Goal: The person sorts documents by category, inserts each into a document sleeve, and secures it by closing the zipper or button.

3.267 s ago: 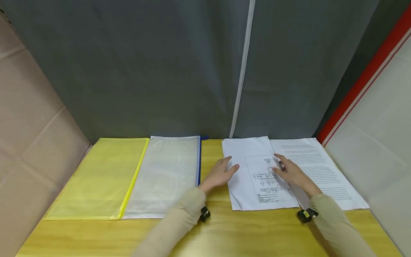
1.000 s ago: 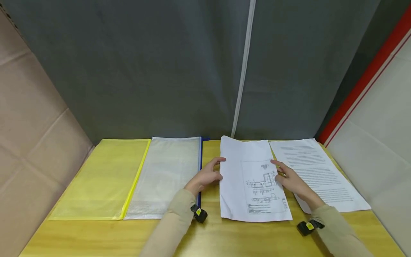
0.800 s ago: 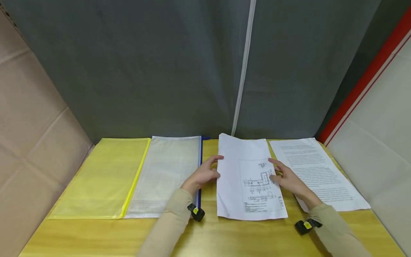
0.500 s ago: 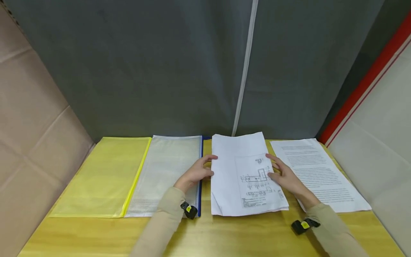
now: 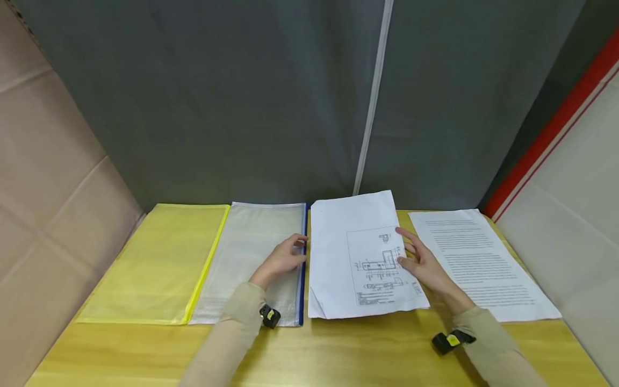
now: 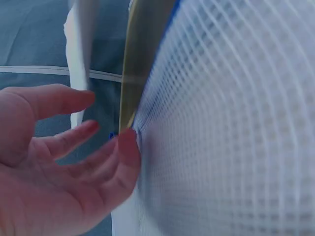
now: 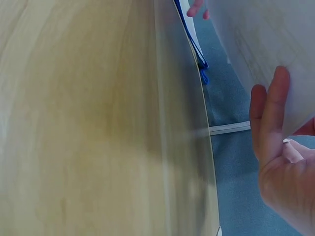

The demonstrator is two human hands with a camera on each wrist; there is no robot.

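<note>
A white sheet with a line drawing point(image 5: 348, 242) sits mid-table, its far end raised off the wood against the curtain. My right hand point(image 5: 419, 260) holds it at its right edge, thumb and forefinger lying on the print. In the right wrist view a nearly straight finger point(image 7: 268, 118) lies against the raised sheet point(image 7: 256, 34). My left hand point(image 5: 285, 257) rests with relaxed fingers on a white mesh pouch point(image 5: 246, 263) beside its blue zipper point(image 5: 303, 269), just left of the sheet. The left wrist view shows that hand point(image 6: 64, 162) empty, one fingertip touching the mesh point(image 6: 236, 123).
A yellow pouch point(image 5: 155, 263) lies left of the mesh one. A printed text sheet point(image 5: 483, 269) lies flat at the right. The wooden table point(image 5: 338, 349) is boxed in by a grey curtain point(image 5: 242, 107), a cardboard wall point(image 5: 48, 188) and a white panel point(image 5: 570, 215).
The drawing sheet has slid left off the text sheet, up to the blue zipper, and its far end has risen. Both hands moved left with it; the left one now lies on the mesh pouch.
</note>
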